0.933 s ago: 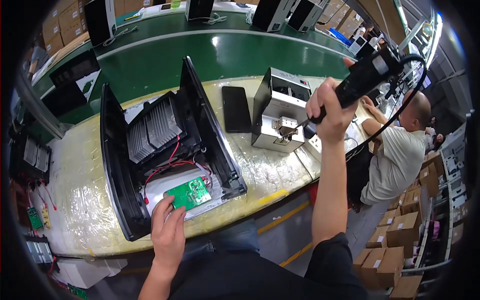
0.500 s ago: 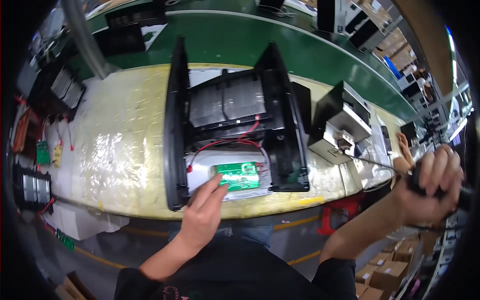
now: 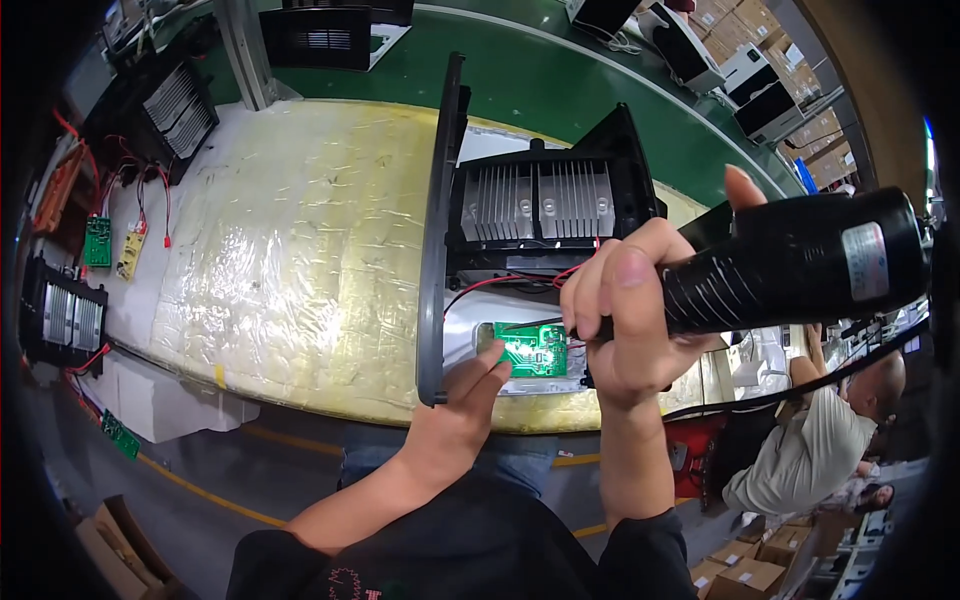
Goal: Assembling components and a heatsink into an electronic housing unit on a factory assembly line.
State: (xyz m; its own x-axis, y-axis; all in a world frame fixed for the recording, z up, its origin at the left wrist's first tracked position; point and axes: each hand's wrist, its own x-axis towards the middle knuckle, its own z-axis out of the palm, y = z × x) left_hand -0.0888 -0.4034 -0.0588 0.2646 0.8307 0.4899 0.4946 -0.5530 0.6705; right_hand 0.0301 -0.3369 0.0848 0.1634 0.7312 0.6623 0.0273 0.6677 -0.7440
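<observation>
A green circuit board [image 3: 538, 352] lies on a white plate at the near end of a black plastic housing [image 3: 434, 240]. At the board's left edge, the fingers of my left hand [image 3: 462, 400] are closed on it. My right hand [image 3: 635, 320] grips a black electric screwdriver [image 3: 790, 262], its body slanting away to the right. The screwdriver's thin dark bit reaches over the board toward its upper left corner; whether the tip touches a screw is too small to tell. Finned metal heat sinks [image 3: 500, 203] sit farther inside the housing, with red and black wires [image 3: 495, 286] in front of them. My right hand hides the housing's right side.
A yellowish plastic-wrapped work surface [image 3: 290, 260] stretches left. On it stand another black housing [image 3: 165, 115], small boards with wires [image 3: 98, 242] and a heat sink unit [image 3: 65, 310]. A metal post [image 3: 245, 55] rises behind. At lower right sits another person [image 3: 810, 445].
My right hand has brought the screwdriver leftward from the far right to over the board. The view has shifted, and my left hand remains at the board's left edge.
</observation>
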